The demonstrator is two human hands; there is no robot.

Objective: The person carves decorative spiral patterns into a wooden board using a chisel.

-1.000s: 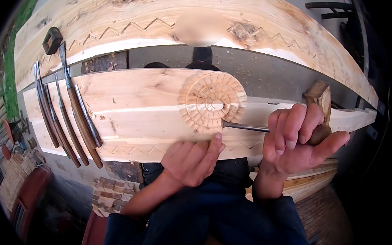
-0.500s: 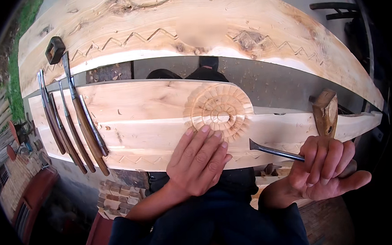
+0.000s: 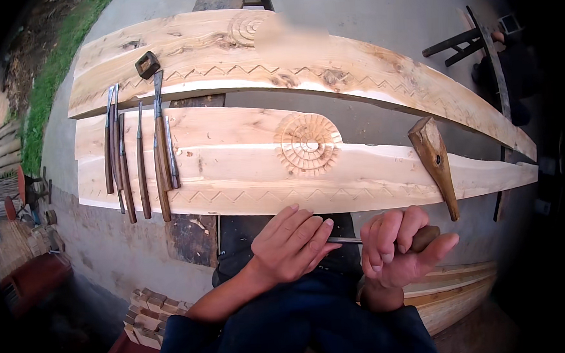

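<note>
A slim steel carving chisel with a brown wooden handle [image 3: 388, 239] lies level just below the pale carved plank [image 3: 371, 165]. The right hand [image 3: 398, 250] wraps loosely round its handle; the left hand [image 3: 292, 243], fingers open, touches the blade. A wooden mallet [image 3: 435, 162] rests on the plank.

Left hand [image 3: 291, 247] flat, fingers extended, right hand [image 3: 398, 247] loosely curled, palm up

The near plank [image 3: 231, 179] is blocked at its left by a row of chisels [image 3: 140, 158] and at its right by a wooden mallet [image 3: 436, 162]; open room is left between them.
</note>
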